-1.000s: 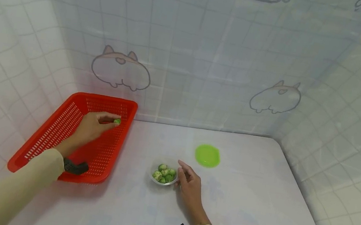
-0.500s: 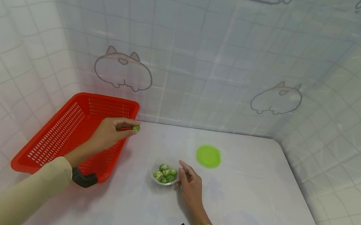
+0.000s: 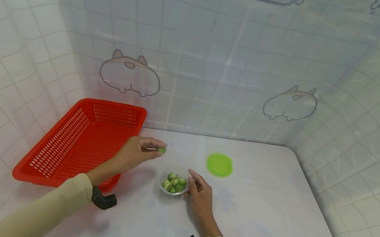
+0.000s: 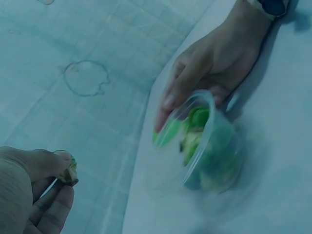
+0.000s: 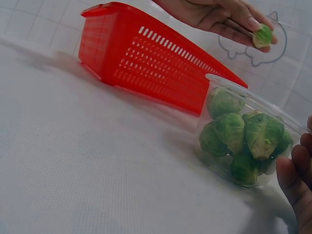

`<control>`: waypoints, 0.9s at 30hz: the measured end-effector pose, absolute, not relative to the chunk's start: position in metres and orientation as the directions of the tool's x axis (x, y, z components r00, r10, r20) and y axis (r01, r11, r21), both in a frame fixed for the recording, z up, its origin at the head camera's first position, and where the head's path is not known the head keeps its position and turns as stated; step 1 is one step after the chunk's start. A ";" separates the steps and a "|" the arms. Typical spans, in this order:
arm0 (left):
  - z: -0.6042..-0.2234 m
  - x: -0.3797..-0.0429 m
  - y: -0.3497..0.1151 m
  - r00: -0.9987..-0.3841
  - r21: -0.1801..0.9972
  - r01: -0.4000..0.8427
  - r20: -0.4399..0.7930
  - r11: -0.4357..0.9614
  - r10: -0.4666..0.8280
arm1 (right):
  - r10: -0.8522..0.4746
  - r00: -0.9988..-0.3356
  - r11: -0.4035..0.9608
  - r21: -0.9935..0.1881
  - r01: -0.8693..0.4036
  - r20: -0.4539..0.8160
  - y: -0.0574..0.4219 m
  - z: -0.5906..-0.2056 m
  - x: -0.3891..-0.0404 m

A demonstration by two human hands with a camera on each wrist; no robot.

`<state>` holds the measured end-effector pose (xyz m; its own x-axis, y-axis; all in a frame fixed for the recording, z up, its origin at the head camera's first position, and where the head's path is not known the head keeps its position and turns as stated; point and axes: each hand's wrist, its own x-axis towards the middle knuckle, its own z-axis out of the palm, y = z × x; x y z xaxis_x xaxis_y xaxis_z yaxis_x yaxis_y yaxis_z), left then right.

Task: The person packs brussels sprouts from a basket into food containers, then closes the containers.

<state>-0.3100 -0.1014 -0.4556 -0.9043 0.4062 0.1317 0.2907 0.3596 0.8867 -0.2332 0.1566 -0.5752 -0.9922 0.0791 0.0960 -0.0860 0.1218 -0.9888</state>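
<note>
My left hand [image 3: 137,152] pinches a Brussels sprout [image 3: 162,150] between thumb and fingertips, raised above the table between the basket and a clear plastic tub [image 3: 170,192]. Several more Brussels sprouts [image 5: 243,131] lie inside that tub, which stands upright on the table. Beside the tub's right side is my right hand [image 3: 201,197], its relaxed fingers right at the wall and rim. The left wrist view shows the pinched sprout [image 4: 71,170] at lower left, with the right hand [image 4: 209,63] reaching along the tub's rim [image 4: 200,146].
A red perforated basket [image 3: 72,150] stands at the left of the white table [image 3: 253,210]. Behind the right hand lies a bright green round lid [image 3: 219,164]. Patterned sheeting [image 3: 211,76] walls in the back and both sides of the table.
From over the red basket, my left hand has come right and toward me with the Brussels sprout, nearing the tub. The right hand has stayed at the tub's side.
</note>
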 end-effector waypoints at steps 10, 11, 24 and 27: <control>-0.480 -0.296 -0.065 -0.877 0.870 0.300 0.091 0.391 0.472 | 0.080 -0.989 0.124 -0.986 -0.113 0.123 0.158 -0.577 -0.235; -0.482 -0.295 -0.062 -0.874 0.869 0.304 0.093 0.389 0.476 | 0.080 -0.990 0.126 -0.986 -0.110 0.120 0.158 -0.577 -0.235; -0.506 -0.287 -0.039 -0.867 0.852 0.336 0.113 0.401 0.484 | 0.050 -0.993 0.124 -0.987 -0.100 0.107 0.154 -0.539 -0.220; -0.508 -0.288 -0.037 -0.872 0.843 0.341 0.118 0.416 0.476 | 0.053 -0.991 0.122 -0.986 -0.113 0.120 0.155 -0.537 -0.220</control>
